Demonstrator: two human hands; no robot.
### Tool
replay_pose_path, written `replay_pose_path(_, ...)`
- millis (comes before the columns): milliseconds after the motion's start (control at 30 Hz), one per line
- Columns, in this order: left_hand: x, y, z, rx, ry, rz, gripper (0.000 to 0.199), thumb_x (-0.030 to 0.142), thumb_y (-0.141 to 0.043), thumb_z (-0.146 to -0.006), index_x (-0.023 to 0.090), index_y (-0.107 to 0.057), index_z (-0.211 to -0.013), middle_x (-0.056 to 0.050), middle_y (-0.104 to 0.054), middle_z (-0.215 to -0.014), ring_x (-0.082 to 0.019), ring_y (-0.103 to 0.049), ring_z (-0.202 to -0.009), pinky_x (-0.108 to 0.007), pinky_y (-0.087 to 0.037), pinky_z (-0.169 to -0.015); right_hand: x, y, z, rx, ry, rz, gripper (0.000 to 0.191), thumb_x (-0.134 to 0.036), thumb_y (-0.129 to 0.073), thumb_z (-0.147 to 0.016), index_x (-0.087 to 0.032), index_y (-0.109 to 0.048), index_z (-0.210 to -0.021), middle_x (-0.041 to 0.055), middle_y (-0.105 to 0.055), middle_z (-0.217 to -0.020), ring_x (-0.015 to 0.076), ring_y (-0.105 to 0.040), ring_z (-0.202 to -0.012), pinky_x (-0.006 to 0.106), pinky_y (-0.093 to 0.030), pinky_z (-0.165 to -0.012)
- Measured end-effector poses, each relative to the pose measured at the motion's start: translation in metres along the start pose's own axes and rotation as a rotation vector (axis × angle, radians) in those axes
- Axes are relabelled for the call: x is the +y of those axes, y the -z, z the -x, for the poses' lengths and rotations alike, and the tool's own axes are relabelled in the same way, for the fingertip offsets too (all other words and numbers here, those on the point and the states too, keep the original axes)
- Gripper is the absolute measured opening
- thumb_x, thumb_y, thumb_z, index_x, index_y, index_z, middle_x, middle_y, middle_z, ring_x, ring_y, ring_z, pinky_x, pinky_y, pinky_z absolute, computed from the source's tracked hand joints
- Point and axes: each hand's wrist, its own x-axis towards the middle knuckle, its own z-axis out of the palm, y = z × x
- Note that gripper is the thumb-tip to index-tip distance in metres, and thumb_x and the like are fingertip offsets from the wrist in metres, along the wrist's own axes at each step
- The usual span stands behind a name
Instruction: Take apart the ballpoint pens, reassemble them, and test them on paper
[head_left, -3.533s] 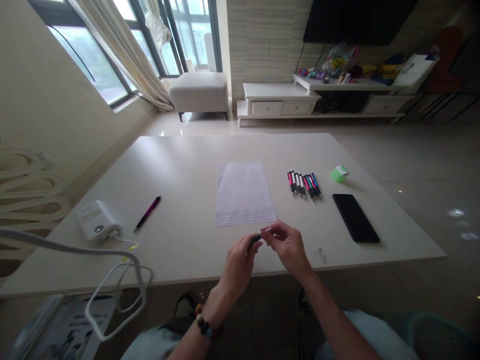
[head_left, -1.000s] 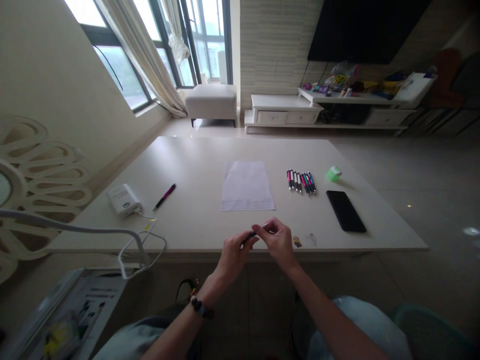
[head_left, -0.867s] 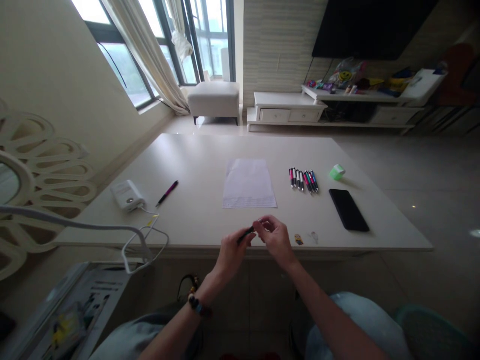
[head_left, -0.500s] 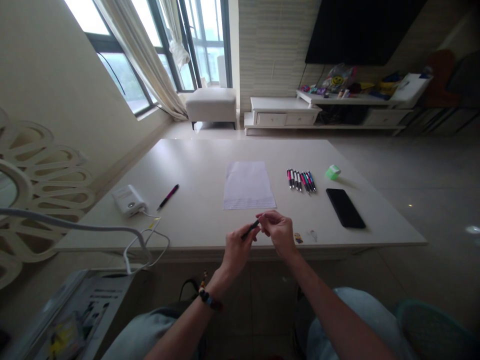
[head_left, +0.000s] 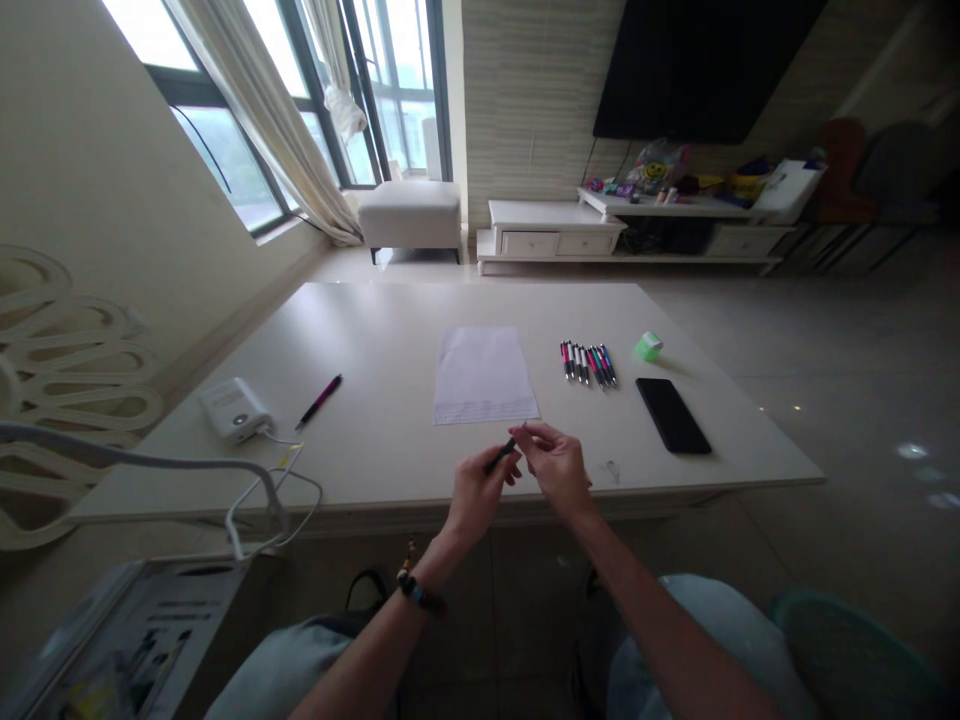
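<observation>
My left hand (head_left: 477, 488) is closed around a short dark pen part (head_left: 500, 456), which slants up to the right over the table's front edge. Fingertips of my right hand (head_left: 558, 470) pinch its upper end, so that tip is mostly covered. Just beyond both hands lies a white sheet of paper (head_left: 484, 375), with lines along its near edge. A row of several pens (head_left: 587, 364) in pink, white, green and blue rests right of the sheet. One pink and black pen (head_left: 320, 401) lies alone on the left.
On the right of the white table (head_left: 375, 340) are a black phone (head_left: 673, 415) and a small green and white container (head_left: 649, 346). A small clear item (head_left: 611, 470) lies beside my right hand. At left sits a white charger (head_left: 236, 410) with a looping cable (head_left: 319, 490).
The view has shifted slightly, moving the table leftward in the picture. Both hands keep their hold on the dark pen part. A small cartoon sticker by my right hand is now hidden behind it.
</observation>
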Motion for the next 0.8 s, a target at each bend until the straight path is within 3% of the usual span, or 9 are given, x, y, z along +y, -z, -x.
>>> replay_pose_path(67, 0.0, 0.004, -0.006, 0.059, 0.079, 0.26, 0.029, 0.044, -0.055, -0.083, 0.015, -0.062, -0.083, -0.005, -0.07, -0.072, -0.016, -0.064, -0.069, -0.026, -0.046, -0.068, -0.002, 0.001, 0.003, -0.001, 0.143, 0.119, 0.024, -0.033, -0.056, -0.083, -0.018, -0.067, -0.098, 0.005, -0.064, -0.08, 0.0132, -0.056, -0.061, 0.024, -0.045, -0.053)
replay_pose_path(167, 0.002, 0.012, -0.015, 0.154, 0.19, 0.686, 0.025, 0.041, -0.056, -0.083, 0.017, -0.055, -0.089, -0.01, -0.072, -0.089, -0.021, -0.067, -0.089, -0.036, -0.047, -0.084, -0.003, 0.001, 0.009, -0.167, 0.322, 0.273, 0.033, -0.02, -0.055, -0.083, -0.025, -0.06, -0.115, 0.0045, -0.063, -0.093, 0.0145, -0.058, -0.072, 0.027, -0.048, -0.065)
replay_pose_path(267, 0.001, 0.015, -0.017, 0.089, 0.274, 0.911, 0.022, 0.037, -0.061, -0.081, 0.017, -0.052, -0.086, -0.011, -0.07, -0.1, -0.023, -0.065, -0.098, -0.04, -0.046, -0.088, 0.0, -0.003, 0.016, -0.342, 0.414, 0.341, 0.042, -0.012, -0.056, -0.081, -0.027, -0.057, -0.119, 0.0032, -0.064, -0.095, 0.0148, -0.059, -0.075, 0.028, -0.049, -0.071)
replay_pose_path(433, -0.006, 0.009, -0.014, -0.006, 0.405, 0.997, 0.024, 0.036, -0.065, -0.078, 0.015, -0.057, -0.085, -0.01, -0.07, -0.101, -0.019, -0.066, -0.092, -0.03, -0.049, -0.084, 0.007, -0.015, 0.015, -0.294, 0.516, 0.316, 0.035, -0.008, -0.048, -0.083, -0.027, -0.067, -0.106, 0.0045, -0.066, -0.097, 0.0177, -0.06, -0.095, 0.031, -0.047, -0.084)
replay_pose_path(800, -0.004, 0.02, -0.015, 0.017, 0.336, 0.837, 0.04, 0.049, -0.058, -0.081, 0.015, -0.062, -0.101, -0.009, -0.068, -0.097, -0.013, -0.064, -0.075, -0.026, -0.051, -0.067, 0.006, -0.023, 0.014, -0.304, 0.493, 0.238, 0.032, -0.015, -0.05, -0.085, -0.028, -0.066, -0.109, 0.0044, -0.066, -0.094, 0.0179, -0.061, -0.09, 0.031, -0.048, -0.081)
